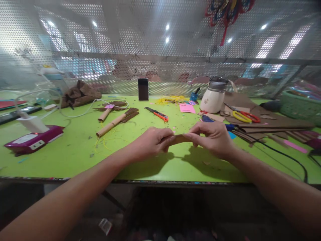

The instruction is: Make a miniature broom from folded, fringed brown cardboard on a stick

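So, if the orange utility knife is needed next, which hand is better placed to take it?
Probably the left hand. The orange utility knife lies on the green table just beyond it, while the right hand is farther off. Both hands pinch the brown paper roll, so one must let go.

bright overhead lights glare through the mesh screen, soft shadows fall on the table, edges bend

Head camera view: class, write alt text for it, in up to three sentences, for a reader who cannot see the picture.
Two bare hands, left hand and right hand, hold a brown paper roll between them above a green table. Behind lie finished paper rolls, an orange utility knife, yellow-handled scissors and a white kettle.
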### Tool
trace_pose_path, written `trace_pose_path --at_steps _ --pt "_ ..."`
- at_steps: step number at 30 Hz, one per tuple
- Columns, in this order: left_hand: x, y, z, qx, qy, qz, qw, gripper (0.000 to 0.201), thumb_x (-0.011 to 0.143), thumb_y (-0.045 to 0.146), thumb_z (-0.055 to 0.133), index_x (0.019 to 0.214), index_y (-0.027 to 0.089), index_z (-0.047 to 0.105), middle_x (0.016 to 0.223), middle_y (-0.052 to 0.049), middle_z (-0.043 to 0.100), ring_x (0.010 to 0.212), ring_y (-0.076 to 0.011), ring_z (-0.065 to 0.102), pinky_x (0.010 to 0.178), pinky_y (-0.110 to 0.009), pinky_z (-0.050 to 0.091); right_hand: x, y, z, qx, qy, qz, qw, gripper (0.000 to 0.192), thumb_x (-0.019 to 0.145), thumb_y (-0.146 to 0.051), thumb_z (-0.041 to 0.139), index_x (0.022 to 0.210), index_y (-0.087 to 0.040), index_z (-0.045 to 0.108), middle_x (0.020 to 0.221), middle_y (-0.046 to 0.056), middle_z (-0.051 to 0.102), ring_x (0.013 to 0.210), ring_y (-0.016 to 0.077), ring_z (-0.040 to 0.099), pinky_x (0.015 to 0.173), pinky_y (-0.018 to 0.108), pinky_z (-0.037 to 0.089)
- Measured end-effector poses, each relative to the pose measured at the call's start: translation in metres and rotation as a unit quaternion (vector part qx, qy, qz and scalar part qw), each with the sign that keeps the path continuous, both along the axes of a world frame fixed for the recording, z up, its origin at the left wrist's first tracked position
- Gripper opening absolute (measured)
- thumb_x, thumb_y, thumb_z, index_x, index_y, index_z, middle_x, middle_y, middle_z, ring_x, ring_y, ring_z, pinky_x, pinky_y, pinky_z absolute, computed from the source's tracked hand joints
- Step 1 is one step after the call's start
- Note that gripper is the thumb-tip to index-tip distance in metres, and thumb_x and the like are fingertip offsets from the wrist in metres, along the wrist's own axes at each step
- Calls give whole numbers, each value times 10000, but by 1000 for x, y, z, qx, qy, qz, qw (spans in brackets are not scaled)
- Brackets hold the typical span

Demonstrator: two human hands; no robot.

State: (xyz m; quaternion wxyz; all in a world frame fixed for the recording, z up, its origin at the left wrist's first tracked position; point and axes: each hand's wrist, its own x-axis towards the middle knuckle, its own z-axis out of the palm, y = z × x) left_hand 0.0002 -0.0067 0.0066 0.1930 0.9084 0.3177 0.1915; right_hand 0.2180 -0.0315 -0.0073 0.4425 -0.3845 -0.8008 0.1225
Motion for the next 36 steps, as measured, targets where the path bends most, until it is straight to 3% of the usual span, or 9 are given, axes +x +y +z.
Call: trace_pose_path --at_steps 8,16,19,25,30,36 --pt "-1 0 0 -20 -2 9 1000 357 942 381 365 682 169 487 555 36 486 519 -90 429 534 -204 300 4 6 -2 -108 87 33 990 258 825 -387 632 699 -163 653 503 7 623 423 98 513 418 211 399" --pt "2 -1 -4 -8 30 -27 999 346 937 417 381 727 168 496 599 34 440 556 -95 401 525 -218 250 -1 3 3 -34 -61 91 993 121 848 -252 597 845 -163 678 781 40 688 712 140 613 668 248 464" --pt "5 -4 -6 -14 41 -36 998 388 946 463 341 758 172 516 598 32 445 561 -101 408 533 -218 260 -5 0 2 -29 -82 103 991 144 872 -233 558 817 -151 663 717 31 668 647 121 586 615 230 438" --pt "4 -2 -4 31 76 6 997 315 950 369 351 847 167 570 679 3 551 606 -121 463 563 -227 290 -1 2 -2 -34 -77 26 996 213 876 -270 556 746 -135 657 570 5 622 497 85 510 487 199 351" --pt "1 -1 -3 63 124 47 989 183 890 196 402 795 161 555 618 7 509 539 -117 403 542 -242 266 3 7 -2 -93 -79 21 992 267 882 -318 544 698 -145 628 518 -1 612 448 81 502 467 199 347" --pt "-1 1 0 20 92 -15 995 257 915 246 376 705 165 501 620 12 507 541 -100 405 542 -224 274 5 10 0 -222 -27 71 972 328 863 -406 559 647 -159 564 493 -3 594 412 86 504 443 208 370"
